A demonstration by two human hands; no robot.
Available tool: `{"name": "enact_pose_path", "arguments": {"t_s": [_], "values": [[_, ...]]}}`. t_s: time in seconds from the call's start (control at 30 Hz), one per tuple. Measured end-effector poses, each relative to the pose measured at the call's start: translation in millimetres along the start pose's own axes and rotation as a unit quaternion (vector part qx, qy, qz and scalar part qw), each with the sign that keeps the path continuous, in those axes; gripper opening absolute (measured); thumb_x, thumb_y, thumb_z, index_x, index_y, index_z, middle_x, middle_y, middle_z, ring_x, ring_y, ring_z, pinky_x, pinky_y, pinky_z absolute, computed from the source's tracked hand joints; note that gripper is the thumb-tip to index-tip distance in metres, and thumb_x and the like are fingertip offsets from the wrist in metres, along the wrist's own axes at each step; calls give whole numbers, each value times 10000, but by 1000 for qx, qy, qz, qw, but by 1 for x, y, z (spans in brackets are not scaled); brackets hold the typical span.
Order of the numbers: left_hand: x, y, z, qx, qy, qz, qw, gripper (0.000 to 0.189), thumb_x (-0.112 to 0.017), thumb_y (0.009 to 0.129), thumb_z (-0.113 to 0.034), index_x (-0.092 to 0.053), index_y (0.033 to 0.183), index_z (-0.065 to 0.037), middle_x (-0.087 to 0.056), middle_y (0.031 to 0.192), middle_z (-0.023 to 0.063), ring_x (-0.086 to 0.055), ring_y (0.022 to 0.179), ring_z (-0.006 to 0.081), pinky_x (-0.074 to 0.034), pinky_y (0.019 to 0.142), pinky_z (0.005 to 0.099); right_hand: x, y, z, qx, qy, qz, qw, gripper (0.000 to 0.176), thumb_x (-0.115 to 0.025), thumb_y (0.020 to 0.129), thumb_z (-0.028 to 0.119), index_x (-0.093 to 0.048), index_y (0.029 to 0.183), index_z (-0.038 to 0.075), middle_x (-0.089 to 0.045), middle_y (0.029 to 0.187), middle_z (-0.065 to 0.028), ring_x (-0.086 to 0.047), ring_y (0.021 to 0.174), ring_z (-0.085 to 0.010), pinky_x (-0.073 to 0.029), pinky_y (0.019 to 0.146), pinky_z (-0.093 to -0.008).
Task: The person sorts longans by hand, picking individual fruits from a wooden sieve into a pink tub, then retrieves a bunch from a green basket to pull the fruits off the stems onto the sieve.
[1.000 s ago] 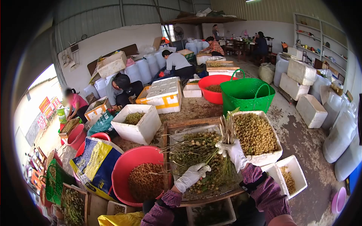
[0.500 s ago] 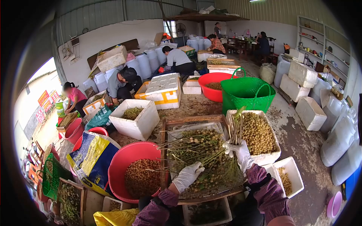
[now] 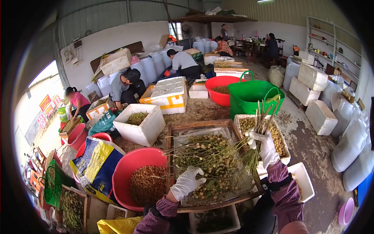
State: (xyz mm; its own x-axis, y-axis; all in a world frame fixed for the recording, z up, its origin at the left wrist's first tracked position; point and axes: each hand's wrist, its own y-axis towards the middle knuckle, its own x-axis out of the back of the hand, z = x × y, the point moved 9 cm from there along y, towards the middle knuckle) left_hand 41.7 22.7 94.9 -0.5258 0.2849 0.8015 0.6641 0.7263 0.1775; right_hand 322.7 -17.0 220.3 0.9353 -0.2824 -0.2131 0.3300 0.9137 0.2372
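So, stem sorting looks like the step in hand: a bundle of thin brown-and-green stems (image 3: pixel 263 124) is clasped in the white-gloved right hand (image 3: pixel 265 146), fingers wrapped round it, with the bare tops pointed up and the leafier ends hung by the right side of the wood-framed wire-mesh tray (image 3: pixel 198 125). A tangled heap of round yellow-brown fruit on green stalks (image 3: pixel 210 156) is spread across the mesh. At its lower left the white-gloved left hand (image 3: pixel 187 182) is held with thumb and fingers apart; no stem can be seen gripped there, and whether the stalks are touched can't be told.

For the next move, a gentle pick by the left would probably be called for, since the stalks are crossed and loose fruit could easily be dragged along.

As for the murky bits: the white foam box of fruit (image 3: pixel 287 160) is partly blocked by the right hand, the smaller white foam box (image 3: pixel 307 185) is half covered by the purple checked sleeve (image 3: pixel 286 197), and whatever's held in the white foam bin under the tray (image 3: pixel 235 220) is lost in shadow. Whether any fruit is carried by the bundle can't be made out either, and the room's edges are cut off by the black lens rim
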Motion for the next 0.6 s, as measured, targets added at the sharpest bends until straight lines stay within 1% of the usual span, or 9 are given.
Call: {"name": "enact_pose_path", "arguments": {"t_s": [0.07,0.1,0.2,0.23,0.33,0.37,0.47,0.5,0.6], "values": [[27,7,-21,61,-55,-14,997,435,-751,796,-303,-554,1090,-48,-562,1027,121,-559,853,224,-485,765,343,-11,-5,10,6,11,-4,1000,125,-646,829,86,-669,857,-33,-621,631,-71,-530,470,-121,-386,448,-238],[34,10,-28,13,-73,-58,996,474,-785,770,-292,-533,1081,-37,-537,1016,98,-515,802,173,-476,750,298,-13,-6,12,10,23,-1,1000,123,-654,822,79,-667,858,-38,-631,644,-78,-539,476,-123,-392,445,-237],[34,15,-29,-57,-190,-138,970,473,-792,756,-328,-543,1059,-64,-527,953,87,-496,726,183,-468,699,315,-20,-10,17,13,26,3,1000,123,-665,810,69,-662,869,-38,-647,686,-84,-543,479,-124,-401,443,-238],[29,15,-29,0,-224,-81,971,442,-782,769,-344,-564,1040,-72,-539,872,68,-487,691,158,-459,673,292,-19,-7,11,6,9,24,1000,125,-674,800,61,-652,878,-34,-664,739,-91,-547,486,-122,-410,445,-238],[26,16,-37,41,-131,-103,985,336,-792,772,-242,-598,999,-89,-541,739,15,-473,674,81,-460,680,250,-23,-9,2,-14,40,20,999,121,-671,802,61,-644,875,-31,-674,779,-96,-553,498,-118,-415,444,-236],[16,19,-34,71,-119,-59,989,295,-747,814,-272,-615,982,-69,-611,745,66,-567,669,166,-486,687,297,-24,-11,3,-12,38,16,999,116,-670,804,60,-635,872,-27,-678,795,-101,-558,506,-115,-424,447,-235],[5,19,-43,-43,-36,-115,992,303,-684,859,-299,-618,1025,-54,-658,875,147,-631,787,304,-499,726,367,-28,-12,0,-19,11,33,999,116,-669,806,60,-629,877,-23,-679,810,-101,-563,514,-115,-432,451,-236],[7,18,-49,-52,-62,-91,993,299,-627,894,-292,-622,1058,-42,-652,956,192,-616,891,382,-497,769,413,-28,-12,0,-18,14,32,999,119,-669,806,57,-626,885,-20,-681,820,-101,-565,516,-117,-435,453,-236],[0,20,-48,-33,-45,-44,997,307,-611,903,-279,-619,1080,-29,-650,962,198,-624,894,370,-503,780,402,-26,-12,-2,-19,29,24,999,114,-664,806,50,-625,885,-22,-680,824,-102,-566,519,-118,-434,452,-236]]}}
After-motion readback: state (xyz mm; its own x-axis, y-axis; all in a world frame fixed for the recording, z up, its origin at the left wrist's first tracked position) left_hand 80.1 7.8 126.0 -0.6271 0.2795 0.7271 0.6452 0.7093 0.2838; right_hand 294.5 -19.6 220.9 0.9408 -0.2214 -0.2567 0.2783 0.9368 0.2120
